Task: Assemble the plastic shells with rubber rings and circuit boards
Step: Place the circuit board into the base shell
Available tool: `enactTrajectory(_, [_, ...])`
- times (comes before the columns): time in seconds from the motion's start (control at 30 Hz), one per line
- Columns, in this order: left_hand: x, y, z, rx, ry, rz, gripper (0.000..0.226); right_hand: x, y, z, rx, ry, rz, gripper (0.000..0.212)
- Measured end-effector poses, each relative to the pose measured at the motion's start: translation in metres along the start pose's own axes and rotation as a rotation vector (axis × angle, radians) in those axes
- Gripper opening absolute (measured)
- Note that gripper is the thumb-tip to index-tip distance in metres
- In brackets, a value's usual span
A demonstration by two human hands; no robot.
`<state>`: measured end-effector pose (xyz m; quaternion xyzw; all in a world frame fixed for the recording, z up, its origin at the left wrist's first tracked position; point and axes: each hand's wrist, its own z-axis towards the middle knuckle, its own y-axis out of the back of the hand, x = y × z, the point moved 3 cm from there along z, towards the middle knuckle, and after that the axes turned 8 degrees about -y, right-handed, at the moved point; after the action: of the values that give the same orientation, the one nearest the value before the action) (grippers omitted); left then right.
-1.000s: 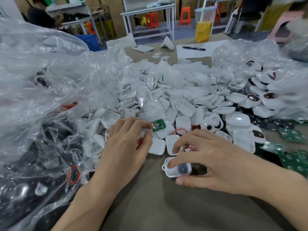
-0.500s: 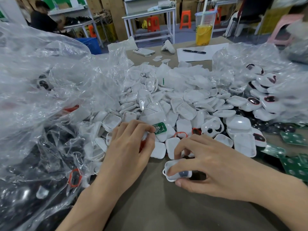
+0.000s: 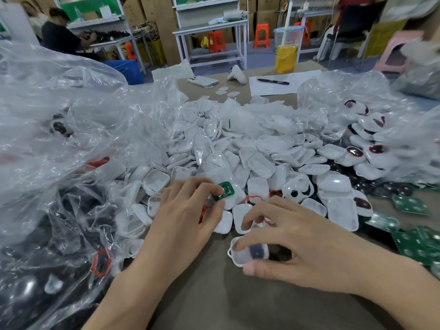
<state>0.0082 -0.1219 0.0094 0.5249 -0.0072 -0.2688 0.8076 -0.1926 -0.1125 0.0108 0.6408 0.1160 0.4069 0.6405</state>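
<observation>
Little has shifted: my left hand (image 3: 185, 220) still pinches the green circuit board (image 3: 226, 189) beside the pile of loose shells (image 3: 262, 163), my right hand (image 3: 297, 244) curls round a white shell (image 3: 240, 254) on the table (image 3: 214, 301), board not yet seated. A red rubber ring (image 3: 252, 199) lies between them; a plastic bag (image 3: 71, 139) crowds my left

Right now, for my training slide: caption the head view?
Left hand pinches a green circuit board by the shell pile; right hand grips a white shell.

- The left hand (image 3: 185, 217) covers part of the green circuit board (image 3: 227, 189).
- The right hand (image 3: 297, 244) hides much of a white shell (image 3: 239, 257).
- The contents of the plastic bag (image 3: 59, 115) on the left are unclear.
</observation>
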Motion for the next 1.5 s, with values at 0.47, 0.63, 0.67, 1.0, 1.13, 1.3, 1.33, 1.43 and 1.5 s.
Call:
enactTrajectory(0.47, [-0.005,0.001,0.001,-0.051,0.013,-0.081,0.016,-0.021,0.017,0.007,-0.285,-0.175,0.173,0.035])
enactTrajectory(0.63, [-0.019,0.009,-0.004,-0.143,-0.148,-0.192,0.022,-0.025,0.017,0.01,-0.322,-0.246,0.291,0.032])
enactTrajectory(0.67, [-0.021,0.01,-0.004,-0.142,-0.162,-0.208,0.023,-0.026,0.016,0.011,-0.319,-0.251,0.304,0.034])
enactTrajectory(1.0, [-0.029,0.015,-0.007,-0.16,-0.214,-0.275,0.021,-0.023,0.021,0.01,-0.304,-0.243,0.341,0.038])
enactTrajectory(1.13, [-0.029,0.015,-0.006,-0.149,-0.184,-0.341,0.015,-0.022,0.022,0.009,-0.308,-0.226,0.323,0.027])
enactTrajectory(1.3, [-0.026,0.011,-0.007,-0.103,-0.018,-0.534,0.011,-0.02,0.023,0.008,-0.334,-0.228,0.352,0.024])
enactTrajectory(1.33, [-0.026,0.009,-0.007,-0.087,0.054,-0.656,0.012,-0.02,0.023,0.008,-0.339,-0.227,0.365,0.025])
enactTrajectory(1.43, [-0.024,0.003,-0.003,-0.023,0.308,-1.166,0.018,-0.019,0.023,0.008,-0.352,-0.237,0.415,0.017])
enactTrajectory(1.5, [-0.025,0.0,0.0,0.063,0.425,-1.443,0.02,-0.018,0.022,0.008,-0.344,-0.248,0.454,0.015])
